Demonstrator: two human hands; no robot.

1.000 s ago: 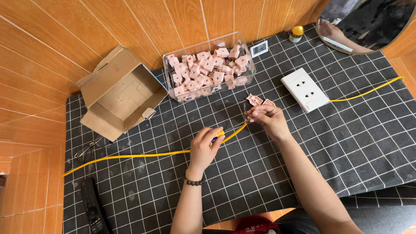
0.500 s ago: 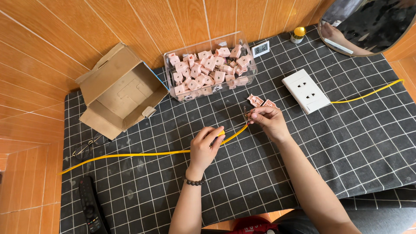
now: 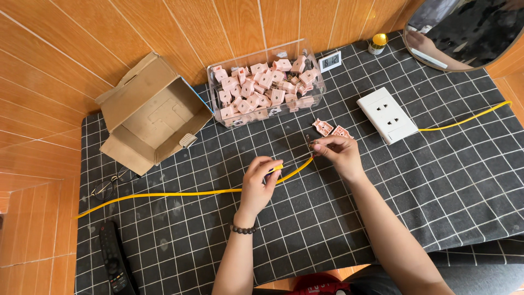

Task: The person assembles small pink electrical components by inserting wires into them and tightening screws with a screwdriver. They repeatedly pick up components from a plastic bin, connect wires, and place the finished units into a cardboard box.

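Cable (image 3: pixel 180 193) runs leftward from left hand (image 3: pixel 262 180), pinched shut on it, while right hand (image 3: pixel 334 153) pinches its stripped end.

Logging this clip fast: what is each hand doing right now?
Left hand: fingers shut on the yellow cable.
Right hand: fingers pinching the cable's end.

Bright, even, warm light fills the view, with no hard glare. Shadows are soft and short: a dim one sits inside the box (image 3: pixel 155 117) at 10 o'clock. The mirror (image 3: pixel 464 30) at 1 o'clock reflects darkly. Focus is sharp at centre; grid lines bow slightly toward the edges.
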